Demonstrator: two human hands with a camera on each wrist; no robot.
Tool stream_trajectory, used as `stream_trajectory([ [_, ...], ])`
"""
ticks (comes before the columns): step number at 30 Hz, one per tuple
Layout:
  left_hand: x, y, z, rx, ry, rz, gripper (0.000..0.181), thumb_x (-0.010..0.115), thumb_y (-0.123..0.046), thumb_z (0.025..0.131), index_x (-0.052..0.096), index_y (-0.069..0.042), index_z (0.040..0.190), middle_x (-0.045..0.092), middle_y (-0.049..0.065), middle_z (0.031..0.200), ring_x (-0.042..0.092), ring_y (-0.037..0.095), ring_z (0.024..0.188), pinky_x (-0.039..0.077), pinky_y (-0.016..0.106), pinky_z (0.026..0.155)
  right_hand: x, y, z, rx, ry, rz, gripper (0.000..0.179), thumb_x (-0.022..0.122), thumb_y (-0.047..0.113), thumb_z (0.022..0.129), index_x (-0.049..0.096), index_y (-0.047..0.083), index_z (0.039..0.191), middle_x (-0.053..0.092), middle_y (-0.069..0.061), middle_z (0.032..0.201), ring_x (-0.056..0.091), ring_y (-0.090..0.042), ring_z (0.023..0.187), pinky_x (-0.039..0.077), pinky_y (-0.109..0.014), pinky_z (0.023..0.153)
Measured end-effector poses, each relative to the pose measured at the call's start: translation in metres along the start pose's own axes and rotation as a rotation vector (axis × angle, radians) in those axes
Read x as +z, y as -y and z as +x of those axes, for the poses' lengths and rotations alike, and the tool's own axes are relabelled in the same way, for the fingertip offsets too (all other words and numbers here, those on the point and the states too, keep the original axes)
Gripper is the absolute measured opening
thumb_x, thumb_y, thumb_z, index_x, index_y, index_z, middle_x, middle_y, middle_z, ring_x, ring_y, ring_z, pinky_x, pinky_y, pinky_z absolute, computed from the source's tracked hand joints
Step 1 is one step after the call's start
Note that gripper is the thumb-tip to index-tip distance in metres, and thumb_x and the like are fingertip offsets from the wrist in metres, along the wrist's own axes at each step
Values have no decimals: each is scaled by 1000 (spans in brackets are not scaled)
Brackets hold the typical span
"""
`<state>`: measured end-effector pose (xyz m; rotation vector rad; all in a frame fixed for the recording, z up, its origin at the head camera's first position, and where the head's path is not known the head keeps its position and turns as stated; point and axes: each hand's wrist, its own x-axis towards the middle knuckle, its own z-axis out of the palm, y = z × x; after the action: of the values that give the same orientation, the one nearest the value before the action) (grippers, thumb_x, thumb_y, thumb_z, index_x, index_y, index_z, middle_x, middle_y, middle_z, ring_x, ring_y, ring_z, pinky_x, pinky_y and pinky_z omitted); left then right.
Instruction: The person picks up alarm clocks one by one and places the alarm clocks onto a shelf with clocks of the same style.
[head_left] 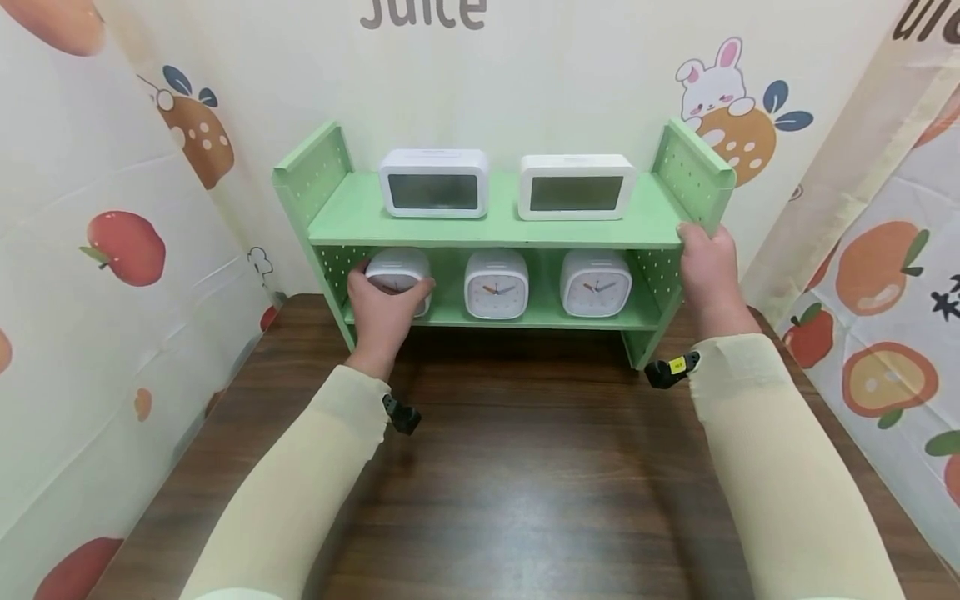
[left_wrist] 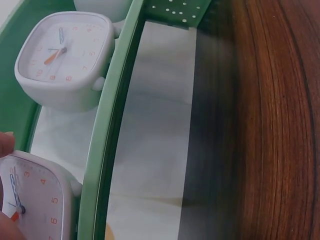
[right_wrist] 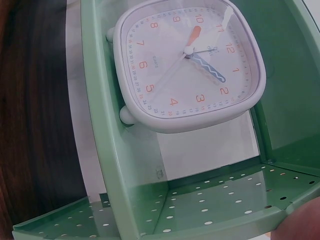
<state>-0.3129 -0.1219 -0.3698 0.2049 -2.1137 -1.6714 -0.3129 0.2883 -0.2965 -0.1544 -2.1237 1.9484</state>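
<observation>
On the lower shelf of a green metal rack [head_left: 540, 233], my left hand [head_left: 378, 317] grips the leftmost white alarm clock [head_left: 401, 262] from the front, thumb on its right side. Part of that clock's dial is hidden by the hand; the left wrist view shows its edge and orange numerals. My right hand [head_left: 708, 258] holds the rack's right side panel [head_left: 697, 171] near the upper shelf's end. Beside the held clock stand a middle alarm clock [head_left: 497, 285] and a right alarm clock [head_left: 596, 285], whose dial fills much of the right wrist view.
Two white digital clocks with dark screens, a left one [head_left: 435, 185] and a right one [head_left: 576, 188], stand on the upper shelf. Beneath the rack is a dark wooden table [head_left: 510, 467]. A fruit-printed curtain [head_left: 585, 75] hangs behind and at both sides.
</observation>
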Motion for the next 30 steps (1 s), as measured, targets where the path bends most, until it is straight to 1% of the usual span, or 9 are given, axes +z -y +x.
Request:
stream_trajectory([
  [5, 0, 3, 2, 2, 17, 9, 112, 91, -42, 74, 22, -9, 156, 37, 12, 145, 45, 25, 126, 47, 38, 100, 0, -1, 0, 9, -6, -20, 56, 40, 43, 107, 34, 23, 159, 38, -6, 157, 39, -21, 141, 25, -50, 121],
  [12, -2, 6, 3, 7, 12, 17, 113, 90, -43, 75, 21, -10, 157, 37, 11, 146, 45, 25, 126, 47, 38, 101, 0, -2, -1, -5, -13, -11, 56, 42, 41, 107, 36, 20, 159, 41, -6, 153, 41, -21, 139, 28, -50, 120],
  [17, -3, 7, 3, 23, 4, 25, 113, 90, -45, 75, 20, -11, 157, 35, 11, 146, 44, 25, 126, 47, 39, 101, 1, -1, -1, -11, -12, -10, 56, 41, 40, 107, 35, 19, 159, 41, -6, 153, 41, -21, 139, 29, -50, 120],
  [20, -5, 8, 1, 43, 5, 50, 116, 91, -48, 74, 19, -11, 157, 32, 12, 148, 42, 26, 128, 45, 40, 104, 2, 0, -1, -8, -31, -11, 56, 42, 40, 107, 37, 18, 158, 44, -7, 149, 45, -21, 134, 32, -48, 118],
  [22, -7, 9, -1, 65, 7, 72, 117, 90, -52, 74, 19, -10, 158, 30, 12, 150, 41, 26, 129, 42, 41, 107, 2, 0, -2, -6, -45, -7, 56, 43, 39, 107, 38, 16, 158, 45, -6, 147, 46, -19, 131, 33, -46, 118],
  [25, -14, 10, -5, 122, 11, 77, 114, 86, -56, 77, 20, -9, 158, 30, 13, 151, 40, 27, 130, 39, 42, 109, 3, 1, -3, -13, -57, 8, 56, 44, 37, 106, 39, 14, 157, 47, -6, 144, 47, -18, 128, 33, -45, 117],
  [30, -32, 10, -9, 248, 22, 86, 94, 73, -52, 90, 25, -5, 156, 33, 15, 152, 36, 25, 136, 31, 43, 115, 4, 0, -4, -20, -52, 23, 56, 44, 38, 106, 40, 16, 157, 46, -6, 145, 46, -19, 131, 32, -45, 118],
])
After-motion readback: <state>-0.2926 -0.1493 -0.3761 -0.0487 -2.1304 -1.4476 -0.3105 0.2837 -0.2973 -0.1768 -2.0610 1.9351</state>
